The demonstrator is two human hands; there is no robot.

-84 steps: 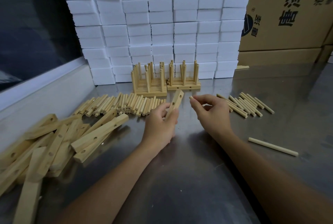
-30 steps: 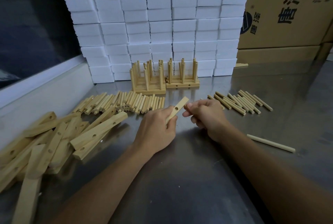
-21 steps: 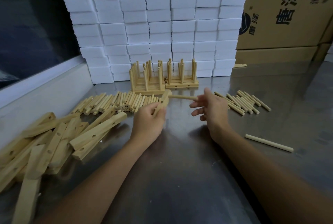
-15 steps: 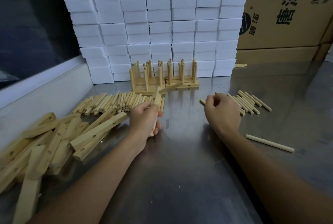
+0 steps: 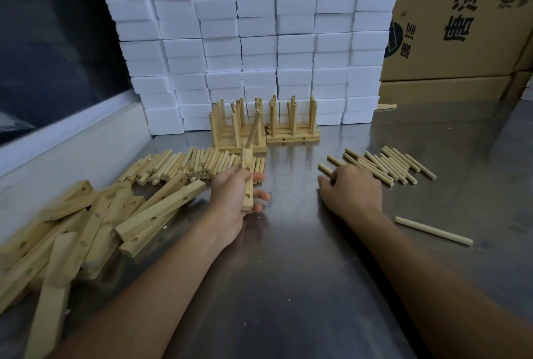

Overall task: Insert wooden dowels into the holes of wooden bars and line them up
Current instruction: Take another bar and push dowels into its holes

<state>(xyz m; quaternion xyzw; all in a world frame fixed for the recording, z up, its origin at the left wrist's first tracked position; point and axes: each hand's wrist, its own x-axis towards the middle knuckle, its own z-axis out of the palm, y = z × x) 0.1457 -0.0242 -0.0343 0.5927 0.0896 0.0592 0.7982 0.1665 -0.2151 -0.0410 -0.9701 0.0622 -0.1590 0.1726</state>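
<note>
My left hand (image 5: 235,200) grips a short wooden bar (image 5: 247,182) with holes, held nearly upright. One dowel (image 5: 255,131) sticks out of the bar's top end and leans away from me. My right hand (image 5: 353,189) rests palm down on the near left end of the right dowel pile (image 5: 383,166), fingers curled over a dowel; whether it grips one I cannot tell. Two finished groups of bars with upright dowels (image 5: 266,124) stand lined up at the back.
A second dowel pile (image 5: 184,166) lies left of centre, and a heap of loose bars (image 5: 86,226) at the left. One long dowel (image 5: 434,230) lies alone at the right. White foam blocks (image 5: 248,35) and cardboard boxes (image 5: 461,18) wall the back of the steel table (image 5: 288,286).
A dowel went into the end of the bar. My left hand then turned the bar upright, while my right hand moved right to the dowel pile.
</note>
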